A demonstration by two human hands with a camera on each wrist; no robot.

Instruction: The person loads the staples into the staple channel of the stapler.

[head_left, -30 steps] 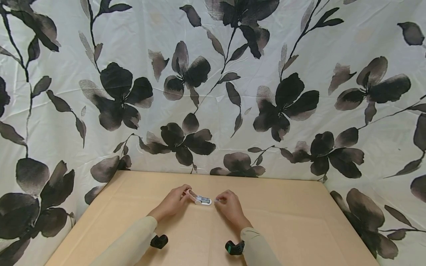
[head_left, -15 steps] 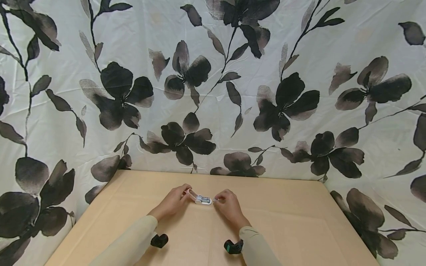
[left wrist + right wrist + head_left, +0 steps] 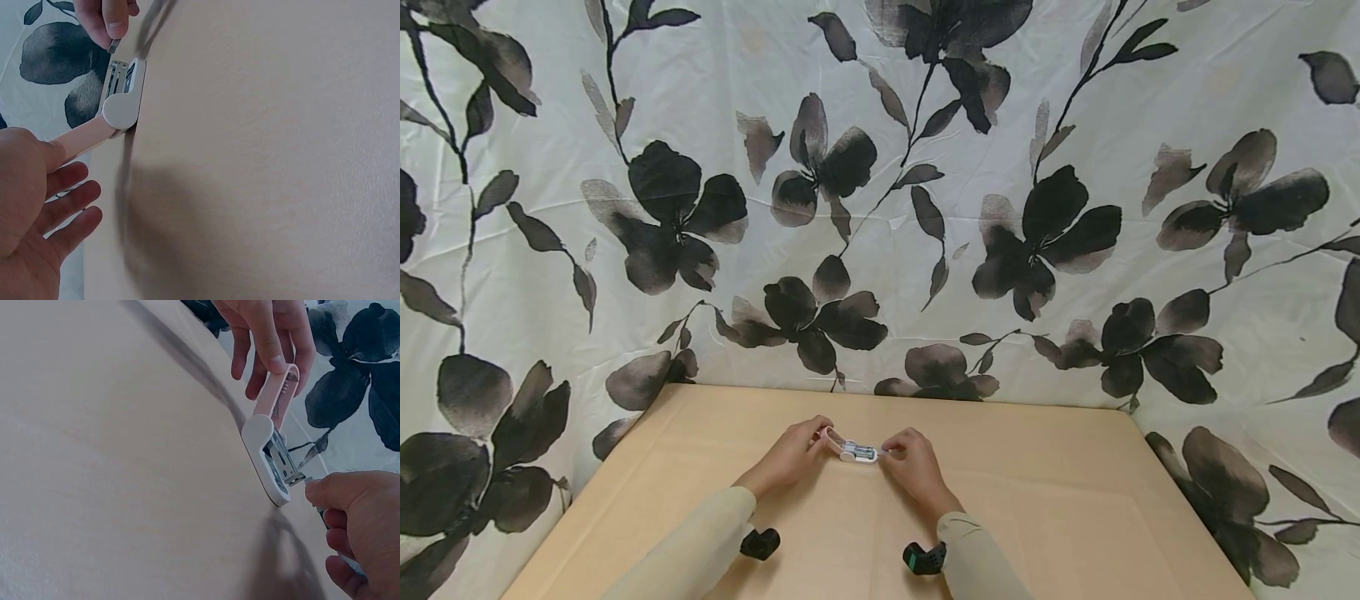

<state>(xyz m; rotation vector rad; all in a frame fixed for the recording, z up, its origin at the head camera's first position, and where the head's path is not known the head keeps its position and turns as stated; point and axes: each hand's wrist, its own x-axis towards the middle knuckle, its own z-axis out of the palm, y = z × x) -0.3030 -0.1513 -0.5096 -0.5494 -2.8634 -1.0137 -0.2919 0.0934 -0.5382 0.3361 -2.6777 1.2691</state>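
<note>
A small stapler (image 3: 858, 452) with a white base and pink top arm sits on the table, swung wide apart. My left hand (image 3: 789, 452) pinches the end of the pink arm (image 3: 270, 394) between thumb and fingers. The metal magazine (image 3: 284, 459) shows inside the white base. From the right, my right hand (image 3: 917, 467) pinches a thin grey strip of staples (image 3: 114, 45), mostly hidden by the fingers. In the right wrist view the strip's tip is right at the front end of the magazine.
The light wooden-toned table (image 3: 1037, 517) ends at a back edge against a white cloth (image 3: 940, 250) printed with dark flowers. Black wrist devices (image 3: 924, 558) hang below both sleeves.
My right hand has shifted slightly left, bringing the strip of staples closer to the stapler's front end. The left hand and the stapler stay almost still.
</note>
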